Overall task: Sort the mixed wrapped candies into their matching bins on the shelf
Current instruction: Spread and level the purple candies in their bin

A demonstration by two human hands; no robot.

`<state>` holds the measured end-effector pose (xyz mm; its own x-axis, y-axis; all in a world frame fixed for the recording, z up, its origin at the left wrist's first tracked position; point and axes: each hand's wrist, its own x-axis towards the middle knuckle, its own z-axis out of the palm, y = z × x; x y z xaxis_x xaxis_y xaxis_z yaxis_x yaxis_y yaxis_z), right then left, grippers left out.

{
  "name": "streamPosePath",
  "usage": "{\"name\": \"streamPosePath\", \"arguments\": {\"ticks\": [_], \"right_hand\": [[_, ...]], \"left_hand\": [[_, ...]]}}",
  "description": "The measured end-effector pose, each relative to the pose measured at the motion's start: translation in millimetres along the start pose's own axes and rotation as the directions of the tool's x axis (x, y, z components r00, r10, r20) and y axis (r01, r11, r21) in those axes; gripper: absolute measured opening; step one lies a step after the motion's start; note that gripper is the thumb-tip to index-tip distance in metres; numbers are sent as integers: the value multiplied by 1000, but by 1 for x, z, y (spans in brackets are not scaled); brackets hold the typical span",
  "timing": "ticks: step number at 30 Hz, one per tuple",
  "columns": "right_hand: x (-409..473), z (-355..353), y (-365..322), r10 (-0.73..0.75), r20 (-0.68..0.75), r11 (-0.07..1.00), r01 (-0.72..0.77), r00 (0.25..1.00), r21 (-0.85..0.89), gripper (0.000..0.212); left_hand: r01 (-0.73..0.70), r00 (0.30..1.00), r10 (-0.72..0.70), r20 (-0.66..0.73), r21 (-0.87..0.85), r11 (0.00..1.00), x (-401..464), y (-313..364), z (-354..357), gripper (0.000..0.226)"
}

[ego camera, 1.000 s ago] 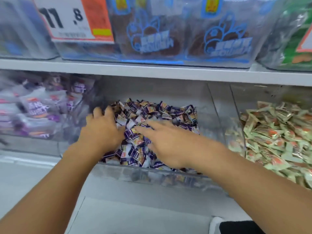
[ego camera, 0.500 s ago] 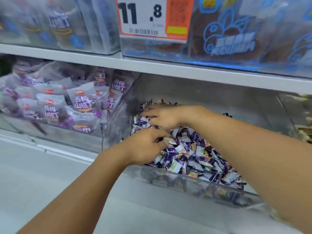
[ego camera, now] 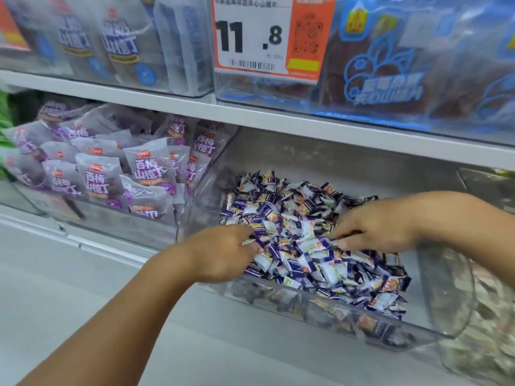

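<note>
A clear plastic bin on the lower shelf holds a heap of small purple-and-white wrapped candies. My left hand rests at the heap's left edge, knuckles up, fingers curled into the candies; what is under the fingers is hidden. My right hand lies palm down on the right side of the heap, fingers stretched leftward and touching the candies. I cannot tell whether either hand holds a candy.
To the left, another clear bin holds larger grey-purple snack bags. A bin of pale green-wrapped candies sits at the right edge. The upper shelf carries bagged goods and an 11.8 price tag.
The camera has swung left and closer. My hands have moved apart: the right one shifted from the heap's back to its right side, the left slid to the left front edge.
</note>
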<state>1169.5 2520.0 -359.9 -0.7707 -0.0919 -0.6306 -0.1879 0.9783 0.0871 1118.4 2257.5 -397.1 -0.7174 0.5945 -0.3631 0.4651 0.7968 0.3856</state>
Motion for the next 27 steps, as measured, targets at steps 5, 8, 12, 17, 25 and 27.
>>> {"name": "streamPosePath", "arguments": {"ticks": [5,8,12,17,25,27], "right_hand": [[51,-54,-49,-203,-382,955,269,902,128,41],[111,-75,-68,-196,-427,946,284,883,153,38],[164,-85,-62,-73,-349,985,123,934,123,42],[167,-77,-59,-170,-253,953,224,952,202,35],[89,-41,-39,-220,-98,971,228,971,76,48],[61,-25,-30,-246,-123,966,254,961,54,47]], "left_hand": [[-56,997,54,-60,-31,998,4,6,5,34],[-76,980,88,-176,74,994,-3,2,5,25],[-99,895,153,-419,147,984,-20,-13,-12,25],[-241,633,314,-708,205,949,-16,-21,-22,31],[36,727,192,-659,315,948,-4,-42,-26,68],[42,747,216,-629,368,929,-5,-32,-22,72]]}}
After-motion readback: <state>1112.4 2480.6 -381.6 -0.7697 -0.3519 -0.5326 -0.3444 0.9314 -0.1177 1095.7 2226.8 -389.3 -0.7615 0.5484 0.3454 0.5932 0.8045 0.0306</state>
